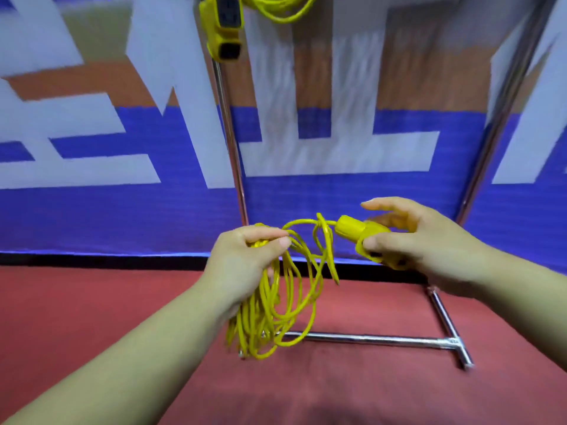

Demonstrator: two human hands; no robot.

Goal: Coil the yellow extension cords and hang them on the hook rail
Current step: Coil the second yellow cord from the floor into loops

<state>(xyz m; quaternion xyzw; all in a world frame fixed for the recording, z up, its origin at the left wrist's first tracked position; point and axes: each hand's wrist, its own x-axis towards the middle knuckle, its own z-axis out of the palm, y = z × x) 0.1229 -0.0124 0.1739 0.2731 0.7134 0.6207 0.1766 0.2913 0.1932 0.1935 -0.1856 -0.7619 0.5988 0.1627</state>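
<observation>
Blue banner (122,216) — lettering (337,154) unreadable, yellow cord (267,317)

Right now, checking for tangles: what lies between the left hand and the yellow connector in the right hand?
Head view: an arc of yellow cord, crossed by one upright loop, joins left hand and connector.

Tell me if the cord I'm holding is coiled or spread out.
Coiled: the cord hangs in gathered loops from the left hand; the right hand holds its connector.
</observation>
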